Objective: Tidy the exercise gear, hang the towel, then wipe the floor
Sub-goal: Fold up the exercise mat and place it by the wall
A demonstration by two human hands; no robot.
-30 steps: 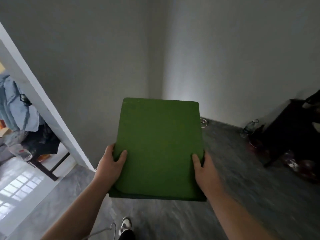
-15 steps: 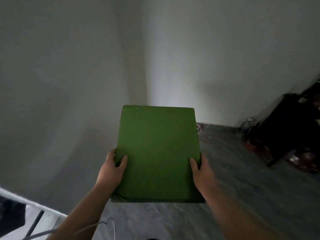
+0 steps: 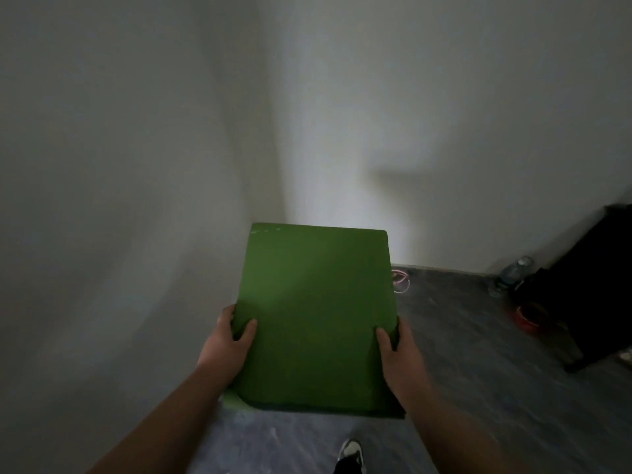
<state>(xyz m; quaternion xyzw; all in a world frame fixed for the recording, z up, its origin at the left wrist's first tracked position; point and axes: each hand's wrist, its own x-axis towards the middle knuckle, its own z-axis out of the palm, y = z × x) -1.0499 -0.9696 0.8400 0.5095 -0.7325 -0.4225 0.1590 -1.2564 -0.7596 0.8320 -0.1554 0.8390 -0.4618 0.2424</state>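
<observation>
A folded green exercise mat [image 3: 316, 313] is held flat in front of me at about waist height, its far edge pointing at the room's corner. My left hand [image 3: 227, 340] grips its left edge, thumb on top and fingers underneath. On the opposite edge my right hand [image 3: 398, 350] holds it the same way. A second folded layer shows at the mat's near left corner. No towel is in view.
Two pale walls meet in a corner straight ahead. A pink cord [image 3: 400, 280] lies on the dark grey floor [image 3: 478, 336] by the wall. A plastic bottle [image 3: 513, 273], a red object [image 3: 526, 318] and dark furniture [image 3: 588, 285] stand at right. My shoe [image 3: 350, 451] shows below.
The view has swung right and closer to the corner; the doorway and white frame at left have left the view. Both hands keep the same hold on the mat.
</observation>
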